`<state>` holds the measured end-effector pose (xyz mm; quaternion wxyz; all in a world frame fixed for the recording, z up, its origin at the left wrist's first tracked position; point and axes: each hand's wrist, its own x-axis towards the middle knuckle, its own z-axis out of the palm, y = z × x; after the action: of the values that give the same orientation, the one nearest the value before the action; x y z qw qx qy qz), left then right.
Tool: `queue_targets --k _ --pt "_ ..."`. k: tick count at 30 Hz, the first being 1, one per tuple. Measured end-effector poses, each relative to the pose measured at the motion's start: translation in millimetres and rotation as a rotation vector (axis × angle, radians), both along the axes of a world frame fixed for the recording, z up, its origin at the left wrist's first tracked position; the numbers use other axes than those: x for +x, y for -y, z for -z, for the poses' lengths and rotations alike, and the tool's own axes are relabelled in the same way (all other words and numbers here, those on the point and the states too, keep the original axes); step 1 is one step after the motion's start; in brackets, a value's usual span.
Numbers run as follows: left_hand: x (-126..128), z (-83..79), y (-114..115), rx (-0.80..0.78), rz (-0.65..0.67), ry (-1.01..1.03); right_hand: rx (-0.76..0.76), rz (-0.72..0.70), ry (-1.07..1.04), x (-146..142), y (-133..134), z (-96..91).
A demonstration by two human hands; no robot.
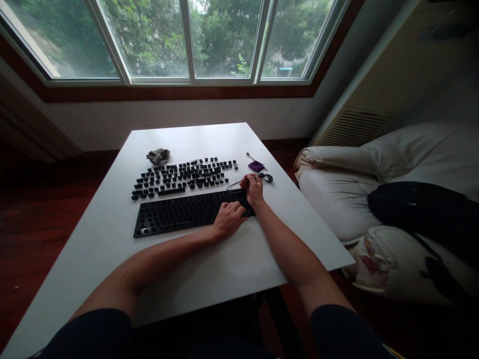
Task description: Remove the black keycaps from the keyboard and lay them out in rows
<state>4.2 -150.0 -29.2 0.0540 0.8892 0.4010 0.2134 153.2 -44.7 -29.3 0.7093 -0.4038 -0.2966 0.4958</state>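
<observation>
A black keyboard [179, 215] with its keycaps off lies on the white table, in front of me. My left hand [228, 219] is bent over its right part, with curled fingers gripping near the front edge. Just beyond, my right hand [253, 190] is closed at the keyboard's back right corner, pinching a thin wire-like thing [234, 184] whose kind I cannot make out. Rows of loose black keycaps [183, 172] are laid out behind the keyboard, with a long spacebar keycap [171, 191] in the nearest row.
A crumpled grey cloth [158, 156] lies at the back left of the white table [209, 269]. To the right are a small purple item [256, 166], a thin stick-like piece [250, 156] and a coiled black cable [266, 177]. A padded sofa [333, 199] holds a black bag [415, 212].
</observation>
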Motion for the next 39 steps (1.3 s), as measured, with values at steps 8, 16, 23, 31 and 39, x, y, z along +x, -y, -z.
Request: queue_targets --k 8,16,23,31,39 --pt "-4.2 -17.8 -15.7 -0.014 -0.073 0.138 0.006 -0.018 -0.096 6.4 -4.1 2.9" --pt "-9.7 -42.2 -109.9 -0.005 -0.370 0.128 -0.090 0.020 -0.234 13.8 -6.9 1.3" --pt "13.4 -34.1 -139.1 -0.052 -0.373 0.032 -0.079 0.011 -0.201 12.8 -4.4 -1.7" --pt "18.8 -22.9 -150.4 -0.067 -0.400 -0.020 -0.072 0.012 -0.180 10.5 -2.5 -4.7" --pt "15.3 -25.8 -152.2 -0.051 -0.380 -0.021 -0.070 0.012 -0.190 12.4 -5.2 -1.2"
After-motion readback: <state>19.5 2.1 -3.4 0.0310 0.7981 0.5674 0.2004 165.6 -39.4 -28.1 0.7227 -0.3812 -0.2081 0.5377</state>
